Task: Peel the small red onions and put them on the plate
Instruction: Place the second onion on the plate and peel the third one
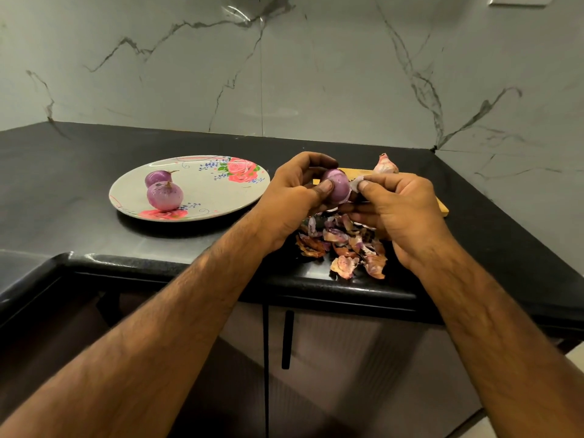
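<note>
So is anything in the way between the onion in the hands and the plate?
Nothing visible. Only bare counter lies between the held onion and the plate, and the two peeled onions sit on its left side, leaving its right side free.

Bare counter (79, 197) lies left of the plate (202, 197) and behind it, while peel scraps (344, 245) and a wooden board (442, 210) crowd the front right.

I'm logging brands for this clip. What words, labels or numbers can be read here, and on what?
None readable.
The plate bears only painted roses and swirls, no lettering.
The onions, peels, board, counter and wall carry no text.
</note>
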